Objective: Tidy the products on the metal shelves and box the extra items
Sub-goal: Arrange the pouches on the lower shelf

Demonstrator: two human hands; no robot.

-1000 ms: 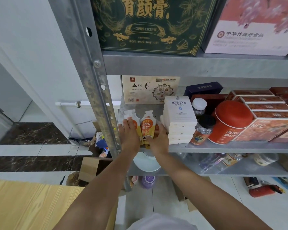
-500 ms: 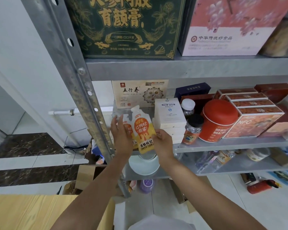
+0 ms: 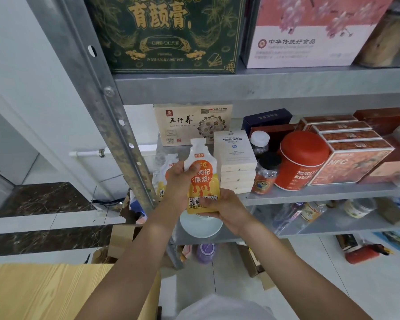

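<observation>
Between our left grip (image 3: 178, 183) and right grip (image 3: 225, 210), both clasping it, stands a glossy spouted pouch (image 3: 202, 181); galvanized shelf (image 3: 310, 194) behind.

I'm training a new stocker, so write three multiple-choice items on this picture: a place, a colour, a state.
1. Where is the red tin?
A. On the floor
B. Between the black-capped bottle and the NFC boxes
C. On the upper shelf

2. What colour is the big box at upper left?
A. Dark green
B. Blue
C. White

3. How is the orange pouch?
A. Flat on the shelf
B. In a carton
C. Held upright

Key: B, bottle at its left, boxes at its right; A, green with gold print; C, left hand grips its side, right hand its bottom.
</observation>
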